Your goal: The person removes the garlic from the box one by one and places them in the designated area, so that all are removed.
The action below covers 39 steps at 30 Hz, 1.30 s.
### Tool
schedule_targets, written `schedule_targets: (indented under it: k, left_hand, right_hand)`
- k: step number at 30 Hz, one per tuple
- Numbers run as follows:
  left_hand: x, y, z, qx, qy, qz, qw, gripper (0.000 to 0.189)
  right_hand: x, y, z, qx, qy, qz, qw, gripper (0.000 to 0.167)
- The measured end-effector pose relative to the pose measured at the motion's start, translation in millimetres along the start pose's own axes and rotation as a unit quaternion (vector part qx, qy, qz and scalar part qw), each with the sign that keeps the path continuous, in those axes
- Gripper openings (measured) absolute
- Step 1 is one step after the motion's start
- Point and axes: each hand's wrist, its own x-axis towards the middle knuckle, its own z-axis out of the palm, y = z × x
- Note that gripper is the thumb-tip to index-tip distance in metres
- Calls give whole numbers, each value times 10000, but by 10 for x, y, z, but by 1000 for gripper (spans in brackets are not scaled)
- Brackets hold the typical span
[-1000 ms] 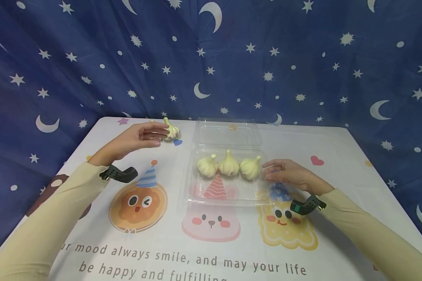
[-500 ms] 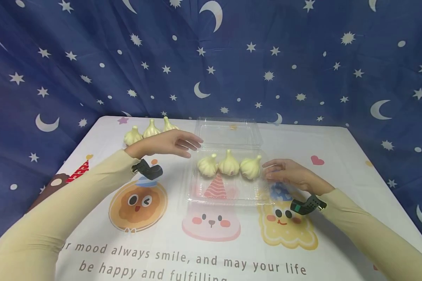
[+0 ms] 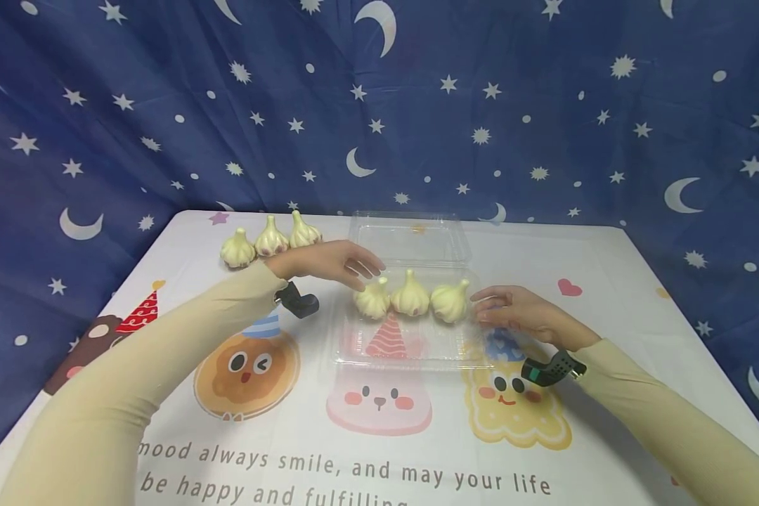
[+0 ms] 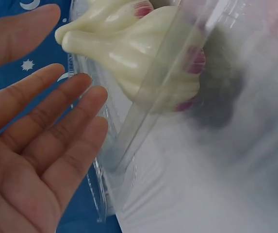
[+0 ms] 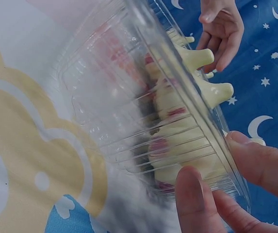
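Three pale garlic bulbs stand side by side in the clear plastic box [image 3: 417, 355]: a left one [image 3: 373, 301], a middle one [image 3: 411, 295] and a right one [image 3: 450, 302]. My left hand [image 3: 335, 261] reaches over the box's left side, its fingertips just above and behind the left bulb. In the left wrist view its fingers [image 4: 66, 131] are spread and hold nothing, close to the bulbs' stems. My right hand [image 3: 531, 313] stays at the box's right side. The right wrist view shows its fingertips [image 5: 191, 189] against the ribbed wall and near the rim.
Three more garlic bulbs [image 3: 271, 237] stand in a row at the back left of the table, behind my left forearm. The box's clear lid [image 3: 411, 239] lies folded back behind it. A printed cloth [image 3: 259, 436] covers the table; a blue star curtain [image 3: 417, 91] hangs behind.
My left hand has moved right from the row of bulbs at the back left to the box's left side, uncovering that row. My right hand and the box have stayed in place.
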Motion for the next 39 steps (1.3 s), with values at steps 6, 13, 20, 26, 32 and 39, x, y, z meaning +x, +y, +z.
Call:
schedule_targets:
  k: [6, 13, 20, 26, 32, 39]
  left_hand:
    - [119, -22, 34, 171, -166, 30, 9997, 49]
    - [178, -21, 65, 444, -374, -140, 9982, 47]
    - [244, 6, 82, 642, -655, 95, 9957, 41]
    - [277, -7, 93, 689, -857, 46, 9939, 45]
    - [313, 8, 100, 952, -1098, -106, 9893, 45]
    - [356, 50, 124, 1002, -1500, -24, 9836, 40]
  right_hand:
    - [-1, 4, 1, 30, 16, 19, 10000, 58]
    - [4, 1, 0, 29, 23, 47, 10000, 57]
    - [4, -12, 0, 25, 59, 70, 10000, 58]
    - [0, -19, 5, 38, 53, 107, 9999, 58]
    - [4, -22, 7, 37, 68, 111, 9999, 58]
    - [7, -14, 6, -53, 72, 115, 9999, 57]
